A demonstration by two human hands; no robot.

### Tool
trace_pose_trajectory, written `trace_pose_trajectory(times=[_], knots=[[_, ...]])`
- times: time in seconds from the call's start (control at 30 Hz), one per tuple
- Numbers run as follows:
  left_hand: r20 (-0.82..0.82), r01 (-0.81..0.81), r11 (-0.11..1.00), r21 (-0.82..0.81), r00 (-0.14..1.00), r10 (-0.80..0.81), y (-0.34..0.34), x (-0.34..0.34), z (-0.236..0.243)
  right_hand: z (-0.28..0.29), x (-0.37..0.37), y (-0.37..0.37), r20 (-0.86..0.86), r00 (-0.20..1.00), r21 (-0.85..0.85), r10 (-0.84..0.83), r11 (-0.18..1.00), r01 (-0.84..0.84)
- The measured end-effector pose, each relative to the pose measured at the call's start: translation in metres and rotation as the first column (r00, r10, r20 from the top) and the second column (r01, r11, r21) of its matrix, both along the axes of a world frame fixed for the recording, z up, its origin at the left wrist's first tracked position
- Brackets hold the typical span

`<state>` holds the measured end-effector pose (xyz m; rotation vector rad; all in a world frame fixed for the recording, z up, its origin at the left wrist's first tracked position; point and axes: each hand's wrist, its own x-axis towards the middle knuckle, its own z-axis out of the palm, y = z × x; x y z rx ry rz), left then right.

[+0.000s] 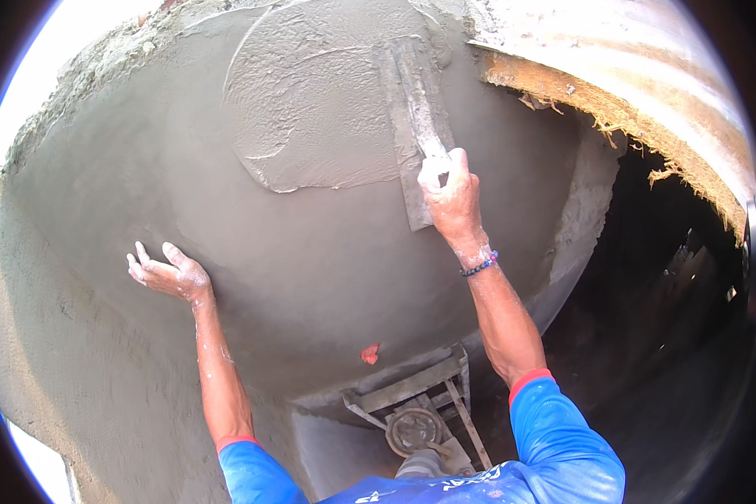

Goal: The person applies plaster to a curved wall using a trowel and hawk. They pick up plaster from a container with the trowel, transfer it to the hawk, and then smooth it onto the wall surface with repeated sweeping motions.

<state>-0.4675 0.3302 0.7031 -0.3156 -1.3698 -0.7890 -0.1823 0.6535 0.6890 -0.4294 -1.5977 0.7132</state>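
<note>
My right hand [454, 202] is wrapped round the handle of a long plastering trowel [399, 109]. The trowel's flat, cement-smeared blade lies against the wall, over the right edge of a rough patch of fresh mortar [311, 101]. Around that patch, the grey plastered wall [311, 252] looks damp and smoother. Out to the left, my left hand [172, 273] is open and holds nothing, its fingers spread and whitened with dried cement. It is close to the wall surface; whether it touches cannot be made out.
Below stands a wooden frame [407, 389] with a round, dusty object [413, 430] beside it. A small red spot [370, 354] shows low on the wall. At upper right juts a board with a frayed brown edge [563, 84], above a dark opening [664, 336].
</note>
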Motion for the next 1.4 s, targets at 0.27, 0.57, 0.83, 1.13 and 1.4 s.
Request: trace_pose_trajectory(times=[0.27, 0.57, 0.83, 1.13, 1.4], knots=[[0.046, -0.031, 0.999, 0.013, 0.998, 0.031, 0.005, 0.003, -0.002, -0.13, 0.039, 0.058, 0.145, 0.989, -0.135, -0.012, 0.99, 0.032], [0.003, -0.076, 0.997, 0.003, 0.997, 0.076, 0.002, -0.005, -0.003, -0.103, 0.07, 0.01, -0.027, 0.998, -0.088, -0.054, 0.995, 0.051], [-0.002, -0.064, 0.998, 0.024, 0.998, 0.064, 0.004, -0.001, -0.005, 0.036, 0.045, 0.022, 0.177, 0.962, 0.013, -0.209, 0.978, 0.211], [0.013, -0.062, 0.998, 0.003, 0.998, 0.062, 0.001, -0.004, -0.005, -0.078, 0.04, 0.046, 0.142, 0.989, -0.181, -0.047, 0.981, 0.072], [0.023, -0.081, 0.997, -0.013, 0.996, 0.081, 0.006, 0.001, -0.004, -0.246, 0.079, 0.018, 0.26, 0.96, -0.249, -0.103, 0.954, 0.17]])
